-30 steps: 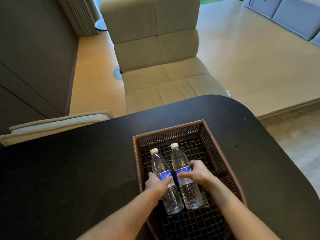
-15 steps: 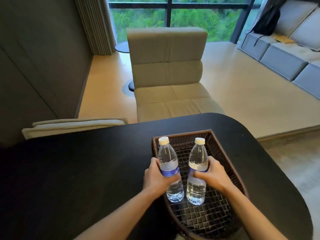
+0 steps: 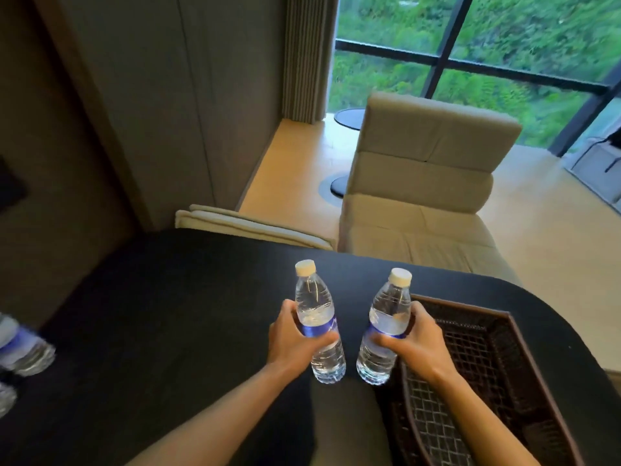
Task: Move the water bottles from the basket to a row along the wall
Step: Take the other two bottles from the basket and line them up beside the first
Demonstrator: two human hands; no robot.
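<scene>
My left hand point(image 3: 295, 338) grips a clear water bottle point(image 3: 316, 307) with a white cap and blue label, held upright above the black table point(image 3: 168, 331). My right hand point(image 3: 415, 341) grips a second, like bottle point(image 3: 389, 317), tilted slightly, just left of the brown wicker basket point(image 3: 504, 358). The visible part of the basket holds no bottles. Two more bottles stand at the far left edge of the view, one point(image 3: 20, 348) above the other point(image 3: 5, 398), both cut off and blurred, near the dark wall point(image 3: 50, 163).
A beige lounge chair point(image 3: 420, 183) stands beyond the table, with a folded beige cushion point(image 3: 248, 227) at the table's far edge. A small round side table point(image 3: 349, 117) and a curtain point(image 3: 307, 55) sit by the large window. The table's rounded corner is at the right.
Both hands lifted the two bottles out of the basket and carried them left over the table. The view swung left, bringing the wall and the bottles there into sight.
</scene>
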